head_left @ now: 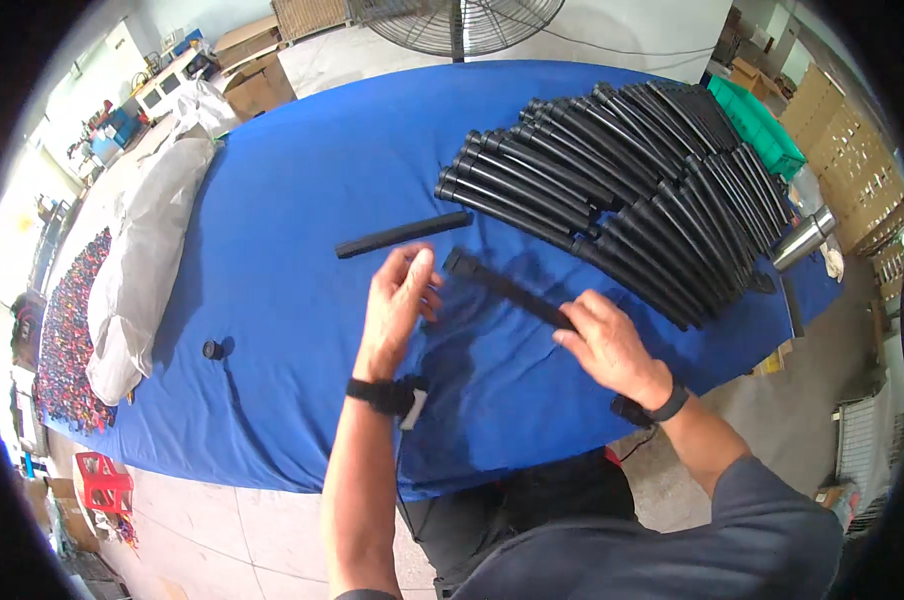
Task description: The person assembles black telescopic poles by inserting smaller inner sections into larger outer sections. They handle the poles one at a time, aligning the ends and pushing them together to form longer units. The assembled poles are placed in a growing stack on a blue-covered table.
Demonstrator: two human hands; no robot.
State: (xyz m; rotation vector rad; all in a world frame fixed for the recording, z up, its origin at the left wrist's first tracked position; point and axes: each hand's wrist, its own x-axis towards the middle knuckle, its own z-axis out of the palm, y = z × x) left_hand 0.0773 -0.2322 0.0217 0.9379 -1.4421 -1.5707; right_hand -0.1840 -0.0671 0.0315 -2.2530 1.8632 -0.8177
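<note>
My right hand (612, 345) is closed around the near end of a black tube (522, 297), which slants up and left over the blue cloth. The tube's far end carries a wider, squarish head. Just left of that head is my left hand (402, 300), apart from the tube, its fingers curled in toward the thumb. Whatever those fingers hold, if anything, is hidden. Beyond my left hand, a second black tube (402, 235) lies on the cloth by itself. Far to the left stands a small black round cap (212, 349).
Many black tubes (572, 160) lie in overlapping rows at the right, beside a green bin (757, 125) and a shiny metal cylinder (804, 238). A whitish sack (147, 270) and a heap of small colourful pieces (72, 340) line the left edge. A large fan (457, 25) stands behind the table.
</note>
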